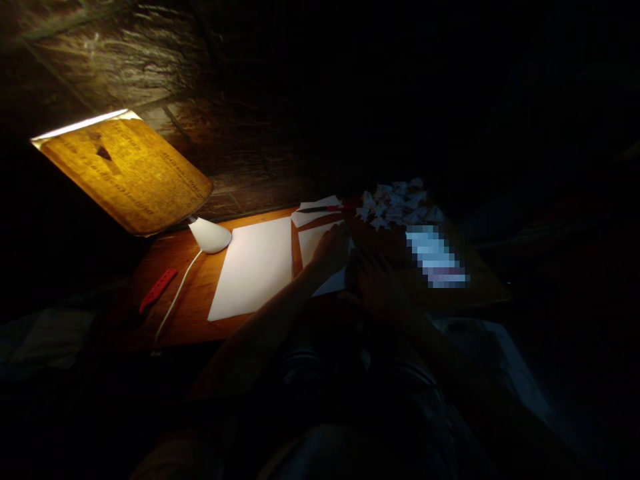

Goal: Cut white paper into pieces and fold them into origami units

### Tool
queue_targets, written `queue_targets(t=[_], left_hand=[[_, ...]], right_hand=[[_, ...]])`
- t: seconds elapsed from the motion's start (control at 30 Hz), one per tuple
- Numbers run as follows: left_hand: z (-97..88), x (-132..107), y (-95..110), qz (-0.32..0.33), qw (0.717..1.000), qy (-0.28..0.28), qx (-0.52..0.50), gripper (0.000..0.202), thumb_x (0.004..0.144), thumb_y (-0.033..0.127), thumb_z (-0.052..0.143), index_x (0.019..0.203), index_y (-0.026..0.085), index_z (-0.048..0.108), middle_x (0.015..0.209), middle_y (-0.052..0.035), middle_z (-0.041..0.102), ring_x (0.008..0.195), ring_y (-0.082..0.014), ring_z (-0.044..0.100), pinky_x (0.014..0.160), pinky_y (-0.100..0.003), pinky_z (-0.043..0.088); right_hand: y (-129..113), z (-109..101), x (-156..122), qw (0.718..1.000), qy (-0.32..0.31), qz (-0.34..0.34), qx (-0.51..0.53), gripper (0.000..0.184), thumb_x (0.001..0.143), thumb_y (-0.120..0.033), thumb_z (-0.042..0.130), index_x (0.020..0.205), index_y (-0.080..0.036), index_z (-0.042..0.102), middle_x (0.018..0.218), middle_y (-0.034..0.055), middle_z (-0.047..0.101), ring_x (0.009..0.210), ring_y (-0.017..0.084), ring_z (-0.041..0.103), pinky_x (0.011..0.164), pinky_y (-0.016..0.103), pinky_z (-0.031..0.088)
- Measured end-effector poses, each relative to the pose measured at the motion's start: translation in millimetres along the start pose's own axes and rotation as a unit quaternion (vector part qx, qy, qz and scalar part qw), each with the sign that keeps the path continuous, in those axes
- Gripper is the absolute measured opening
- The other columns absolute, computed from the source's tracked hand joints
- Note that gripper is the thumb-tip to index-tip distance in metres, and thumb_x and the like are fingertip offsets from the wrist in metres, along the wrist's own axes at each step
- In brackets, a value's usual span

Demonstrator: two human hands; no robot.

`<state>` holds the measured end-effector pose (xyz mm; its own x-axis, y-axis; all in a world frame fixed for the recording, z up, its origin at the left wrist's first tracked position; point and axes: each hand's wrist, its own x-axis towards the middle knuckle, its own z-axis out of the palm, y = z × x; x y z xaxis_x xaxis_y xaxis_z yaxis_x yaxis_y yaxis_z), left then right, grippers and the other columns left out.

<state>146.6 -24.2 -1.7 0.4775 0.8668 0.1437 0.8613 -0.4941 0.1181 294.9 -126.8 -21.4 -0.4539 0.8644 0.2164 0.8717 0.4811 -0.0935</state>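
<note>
Smaller sheet of paper [309, 244], white: one, lying on the tabletop [260, 219], just right of the large sheet, partly covered by the hands.

Left hand [327, 245]: one, laid over the upper part of the smaller sheet, palm down, fingers extended and pointing away from the person; nothing seen in its grasp.

Right hand [376, 280]: one, at the right edge of the same sheet, in deep shadow. Fingers appear stretched forward; whether it pinches the paper cannot be told.

Large sheet of paper [257, 263], white: one, flat, between lamp and smaller sheet, its near part beside the left forearm.

Paper slips [327, 201], white: several, beyond the smaller sheet, with a slim dark-and-red item [320, 209] lying across them.

Crumpled paper pieces [397, 203], pale: a heap, far right part of the tabletop.

Bright rectangle [436, 257], pixelated, detail hidden: one, near the heap, right of the right hand.

Lamp [125, 173], lit: one, yellow-brown printed shade, white base, white cord [177, 297] running toward the near edge.

Red object [159, 288], long, narrow: one, left of the cord.

Stone wall [145, 60]: behind the lamp.
</note>
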Motion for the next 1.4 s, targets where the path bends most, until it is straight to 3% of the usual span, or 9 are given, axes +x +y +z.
queue_targets(t=[0.27,0.63,1.03,1.4], left_hand=[[1.2,7,3,-0.026,0.999,0.012,-0.017,0.030,0.090,0.007,0.064,0.120,0.006,0.067,0.133,-0.0227,0.065,0.127,-0.0333,0.062,0.110,-0.043,0.052],[5.9,23,-3,-0.056,0.997,0.032,-0.030,0.032,0.088,0.000,0.052,0.113,0.006,0.070,0.132,-0.0232,0.063,0.128,-0.0325,0.060,0.112,-0.044,0.052],[14.9,38,-12,-0.068,0.996,0.048,-0.025,0.046,0.089,-0.003,0.041,0.125,0.005,0.068,0.145,-0.0235,0.060,0.133,-0.0321,0.059,0.119,-0.047,0.048],[13.4,25,-10,-0.065,0.997,0.043,-0.027,0.038,0.103,0.021,0.051,0.136,0.004,0.061,0.152,-0.0259,0.051,0.143,-0.0362,0.048,0.121,-0.049,0.043]], right_hand=[[0,-1,-1,1.000,-0.006,-0.004,0.002,0.091,0.104,-0.068,0.043,0.158,0.006,0.045,0.167,0.0310,0.041,0.156,0.045,0.038,0.128,0.061,0.026],[-2,-1,-2,1.000,-0.014,0.007,0.013,0.092,0.105,-0.070,0.039,0.160,0.004,0.044,0.170,0.0283,0.038,0.157,0.045,0.035,0.128,0.062,0.025],[-1,4,-2,1.000,-0.006,0.011,0.019,0.092,0.104,-0.070,0.040,0.162,0.000,0.043,0.170,0.0281,0.039,0.159,0.042,0.034,0.130,0.061,0.023],[2,9,-3,1.000,0.004,0.001,0.022,0.091,0.103,-0.067,0.044,0.162,0.002,0.041,0.170,0.0288,0.038,0.159,0.042,0.034,0.130,0.061,0.025]])
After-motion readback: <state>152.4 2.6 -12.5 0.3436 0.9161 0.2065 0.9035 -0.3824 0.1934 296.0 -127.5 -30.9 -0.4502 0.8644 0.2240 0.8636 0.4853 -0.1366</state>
